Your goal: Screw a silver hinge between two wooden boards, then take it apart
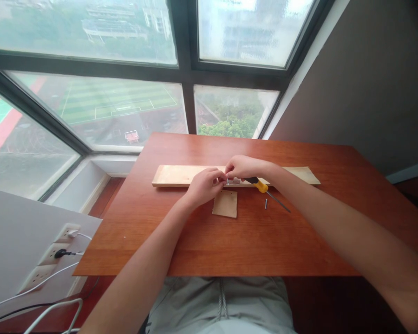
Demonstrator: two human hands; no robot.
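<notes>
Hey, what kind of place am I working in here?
Probably a high-floor room, home or office, used for small woodwork: a wooden table against large windows overlooking a sports field, with a plank and a yellow-handled screwdriver by both hands.

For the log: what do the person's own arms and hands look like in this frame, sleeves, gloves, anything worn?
Both forearms are bare right up to the frame edge, with no sleeves in view. The left hand and the right hand wear no gloves, and no watch, ring or wristband can be seen on the parts that show. Nothing is marked or taped on either arm.
</notes>
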